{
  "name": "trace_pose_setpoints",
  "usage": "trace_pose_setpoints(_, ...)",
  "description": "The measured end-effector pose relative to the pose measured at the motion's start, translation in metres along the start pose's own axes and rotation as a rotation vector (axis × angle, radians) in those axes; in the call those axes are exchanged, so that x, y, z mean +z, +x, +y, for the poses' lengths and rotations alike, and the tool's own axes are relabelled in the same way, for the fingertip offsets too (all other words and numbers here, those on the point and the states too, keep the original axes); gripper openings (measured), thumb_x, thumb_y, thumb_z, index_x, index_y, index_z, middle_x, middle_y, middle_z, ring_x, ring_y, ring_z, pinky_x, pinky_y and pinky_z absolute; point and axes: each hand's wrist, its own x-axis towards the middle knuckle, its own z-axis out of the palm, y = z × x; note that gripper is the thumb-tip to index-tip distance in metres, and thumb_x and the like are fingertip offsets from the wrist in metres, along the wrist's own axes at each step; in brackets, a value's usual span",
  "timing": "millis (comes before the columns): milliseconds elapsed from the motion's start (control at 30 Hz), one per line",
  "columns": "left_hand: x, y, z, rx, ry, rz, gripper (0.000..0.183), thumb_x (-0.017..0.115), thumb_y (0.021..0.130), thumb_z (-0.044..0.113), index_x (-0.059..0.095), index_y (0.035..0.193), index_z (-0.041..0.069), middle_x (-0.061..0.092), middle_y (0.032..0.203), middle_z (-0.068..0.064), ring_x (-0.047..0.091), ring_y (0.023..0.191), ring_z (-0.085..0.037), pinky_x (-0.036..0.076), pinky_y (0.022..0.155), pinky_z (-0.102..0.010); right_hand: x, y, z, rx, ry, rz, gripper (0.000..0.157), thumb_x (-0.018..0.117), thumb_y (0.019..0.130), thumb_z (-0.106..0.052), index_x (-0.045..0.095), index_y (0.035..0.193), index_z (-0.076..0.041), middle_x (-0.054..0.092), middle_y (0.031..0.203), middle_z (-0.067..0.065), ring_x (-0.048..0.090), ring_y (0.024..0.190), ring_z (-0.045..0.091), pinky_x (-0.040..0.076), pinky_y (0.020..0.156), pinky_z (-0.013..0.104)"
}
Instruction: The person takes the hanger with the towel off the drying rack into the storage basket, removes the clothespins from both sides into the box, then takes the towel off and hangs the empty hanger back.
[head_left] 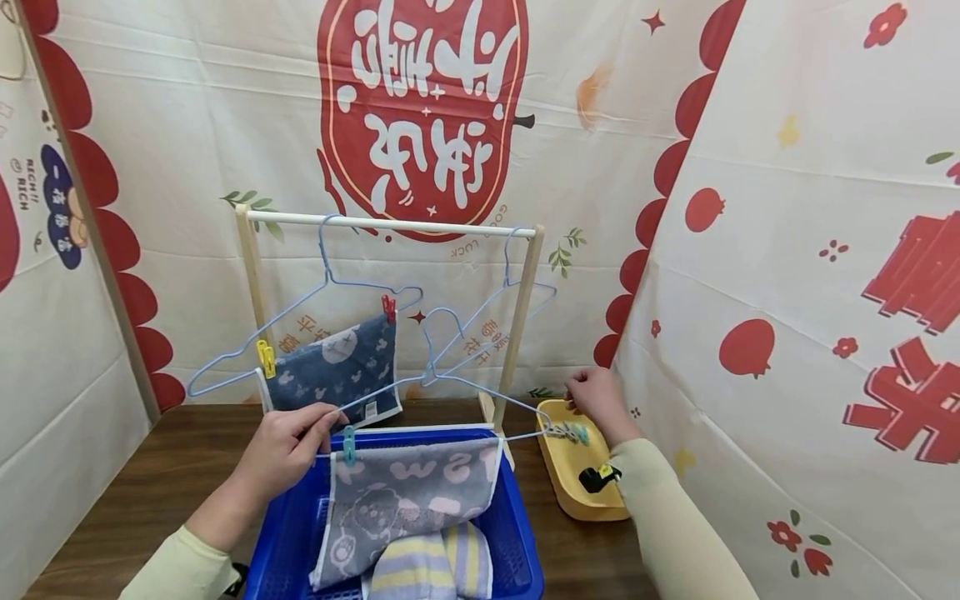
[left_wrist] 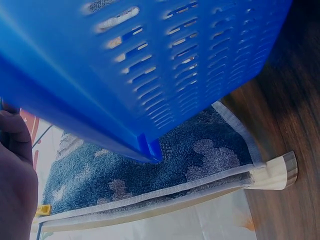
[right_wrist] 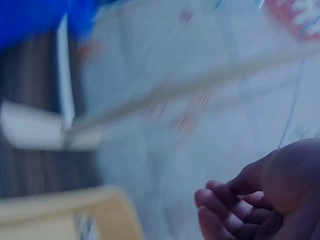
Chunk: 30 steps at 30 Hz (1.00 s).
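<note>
My left hand (head_left: 288, 442) pinches a light-blue wire hanger (head_left: 480, 385) by its left side. A grey towel (head_left: 405, 483) with pink figures drapes from that hanger, a teal clothespin (head_left: 348, 446) at its left corner. No clothespin shows at its right corner. Below hangs a blue basket (head_left: 528, 546) in view, with a yellow-and-grey striped cloth (head_left: 420, 567) inside. Over the far end of the yellow tray (head_left: 558, 492) my right hand (head_left: 600, 404) hovers with loosely bent fingers and nothing visible between them. Several clothespins (head_left: 567, 432) lie in the tray.
Behind the basket stands a rack with a white rail (head_left: 397, 223). On it hangs a hanger (head_left: 258, 337) with a dark blue towel (head_left: 330, 367), held by yellow (head_left: 266, 358) and red (head_left: 388, 308) clothespins. Another hanger (head_left: 506, 283) hangs at the rail's right end.
</note>
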Motion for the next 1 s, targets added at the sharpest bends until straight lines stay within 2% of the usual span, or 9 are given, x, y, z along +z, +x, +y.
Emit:
trace_pose_setpoints(100, 0.0, 0.0, 0.0, -0.009, -0.009, -0.001, 0.029, 0.07, 0.1, -0.013, 0.08, 0.105, 0.014, 0.063, 0.071, 0.015, 0.05, 0.055, 0.002, 0.04, 0.048, -0.015, -0.001, -0.016, -0.028, -0.015, 0.108, 0.041, 0.025, 0.061, 0.109, -0.017, 0.074, 0.098, 0.001, 0.073, 0.085, 0.016, 0.071, 0.073, 0.025, 0.063, 0.067, 0.034)
trace_pose_setpoints(233, -0.001, 0.001, 0.0, -0.01, -0.018, 0.0, 0.028, 0.07, 0.101, -0.013, 0.08, 0.105, 0.014, 0.063, 0.071, 0.015, 0.048, 0.054, 0.002, 0.039, 0.048, -0.015, 0.001, -0.047, -0.064, -0.11, 0.193, 0.168, 0.023, 0.064, 0.112, -0.021, 0.075, 0.105, -0.002, 0.072, 0.089, 0.016, 0.067, 0.074, 0.024, 0.057, 0.065, 0.027)
trace_pose_setpoints(333, -0.002, 0.002, 0.0, -0.007, -0.015, 0.003, 0.029, 0.069, 0.101, -0.013, 0.08, 0.104, 0.014, 0.063, 0.07, 0.015, 0.048, 0.054, 0.002, 0.039, 0.047, -0.015, 0.009, -0.07, -0.087, -0.283, 0.218, 0.291, 0.017, 0.069, 0.11, -0.015, 0.075, 0.1, -0.003, 0.067, 0.081, 0.011, 0.06, 0.069, 0.022, 0.05, 0.061, 0.024)
trace_pose_setpoints(433, -0.003, 0.001, 0.0, -0.007, -0.014, 0.005, 0.029, 0.069, 0.101, -0.012, 0.08, 0.104, 0.015, 0.062, 0.07, 0.015, 0.047, 0.053, 0.002, 0.039, 0.047, -0.015, 0.019, -0.089, -0.106, -0.516, 0.192, 0.332, 0.011, 0.074, 0.106, -0.007, 0.074, 0.095, -0.005, 0.062, 0.074, 0.004, 0.054, 0.065, 0.018, 0.044, 0.057, 0.024)
trace_pose_setpoints(533, -0.003, 0.001, 0.0, -0.005, -0.017, 0.003, 0.029, 0.07, 0.1, -0.013, 0.08, 0.105, 0.014, 0.063, 0.07, 0.014, 0.047, 0.054, 0.002, 0.039, 0.047, -0.015, 0.032, -0.106, -0.122, -0.729, 0.164, 0.248, 0.01, 0.076, 0.103, -0.001, 0.074, 0.095, -0.006, 0.061, 0.074, -0.002, 0.054, 0.063, 0.014, 0.045, 0.056, 0.024)
trace_pose_setpoints(633, -0.004, 0.001, 0.0, 0.001, -0.014, 0.004, 0.03, 0.07, 0.1, -0.013, 0.08, 0.105, 0.014, 0.063, 0.07, 0.014, 0.047, 0.054, 0.003, 0.039, 0.047, -0.015, 0.047, -0.117, -0.134, -0.859, 0.13, 0.111, 0.01, 0.076, 0.103, -0.001, 0.075, 0.097, -0.01, 0.062, 0.078, -0.006, 0.055, 0.066, 0.009, 0.048, 0.057, 0.024)
trace_pose_setpoints(800, -0.004, 0.001, 0.001, 0.005, -0.016, 0.009, 0.029, 0.07, 0.1, -0.013, 0.08, 0.105, 0.014, 0.063, 0.071, 0.015, 0.047, 0.054, 0.003, 0.038, 0.047, -0.014, 0.071, -0.126, -0.152, -0.938, 0.067, -0.072, 0.005, 0.074, 0.106, -0.009, 0.074, 0.102, -0.012, 0.062, 0.085, -0.006, 0.054, 0.07, 0.005, 0.049, 0.061, 0.024)
trace_pose_setpoints(1000, -0.005, -0.001, 0.002, 0.006, -0.005, 0.019, 0.028, 0.071, 0.099, -0.013, 0.08, 0.104, 0.013, 0.062, 0.071, 0.016, 0.048, 0.054, 0.003, 0.039, 0.048, -0.015, 0.097, -0.131, -0.172, -0.935, 0.034, -0.257, 0.004, 0.073, 0.108, -0.014, 0.074, 0.111, -0.012, 0.068, 0.099, -0.005, 0.061, 0.084, 0.005, 0.055, 0.071, 0.026)
